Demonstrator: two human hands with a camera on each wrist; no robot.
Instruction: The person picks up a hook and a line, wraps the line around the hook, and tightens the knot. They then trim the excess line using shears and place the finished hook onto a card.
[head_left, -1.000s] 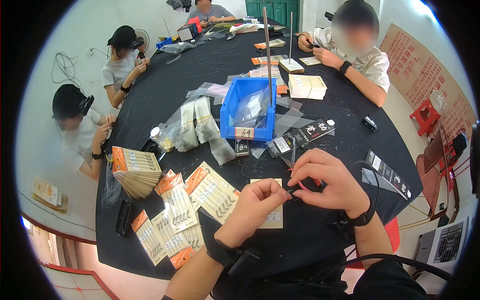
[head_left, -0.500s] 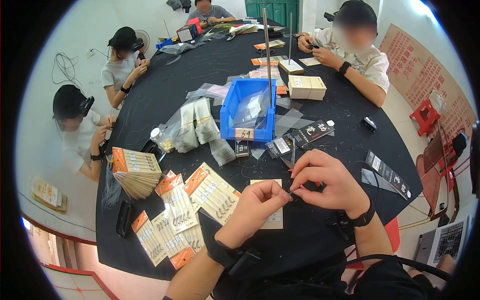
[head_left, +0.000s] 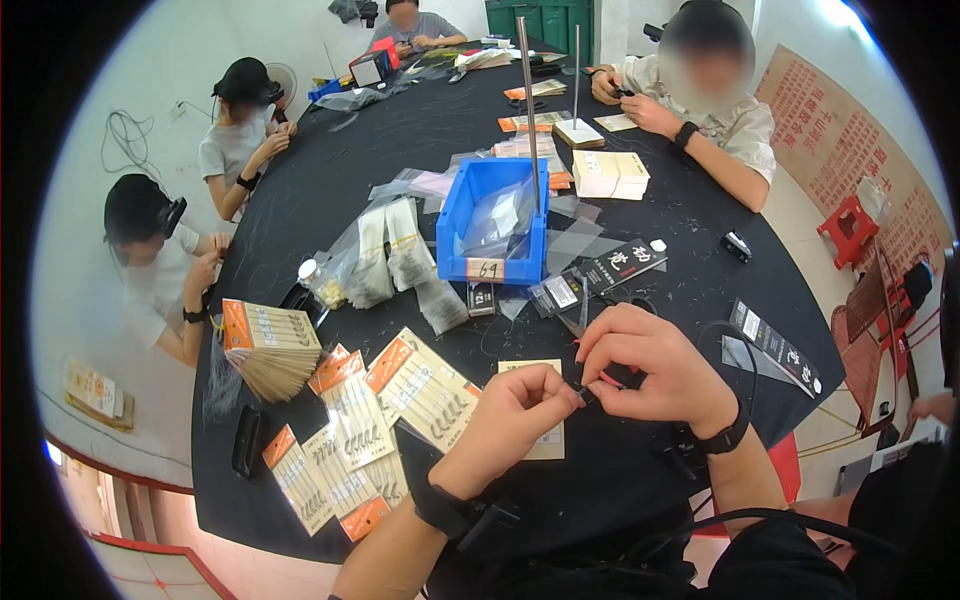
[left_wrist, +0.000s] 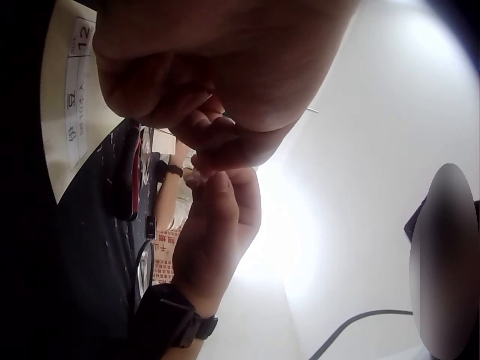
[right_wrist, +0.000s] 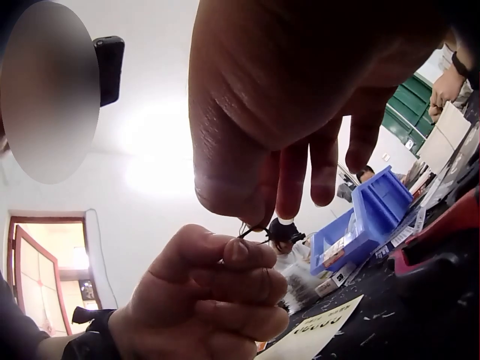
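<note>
In front of the blue bin (head_left: 526,267): left hand (head_left: 508,418) and right hand (head_left: 660,372), fingertips pinching one small dark piece (head_left: 586,395). Possible fault: a drop, the piece being tiny and barely gripped.

Dark pc (right_wrist: 255,231) btwn fingertips: too small to ID.

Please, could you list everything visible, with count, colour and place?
Table: one, black, centre
Bin: one, blue, mid-table
Rods: two, silver, near bin
Hook cards: several, cream-orange, left
Card stack: one, cream, beyond bin
Packets: several, black, right
Bags: many, clear, around bin
Jar: one, clear, left of bin
Tool: one, red-handled, near hands
Other people: at least four, pale shirts, around table
Small piece: one, dark, between fingertips
Left hand: one, bare, centre front
Right hand: one, bare, beside it
</note>
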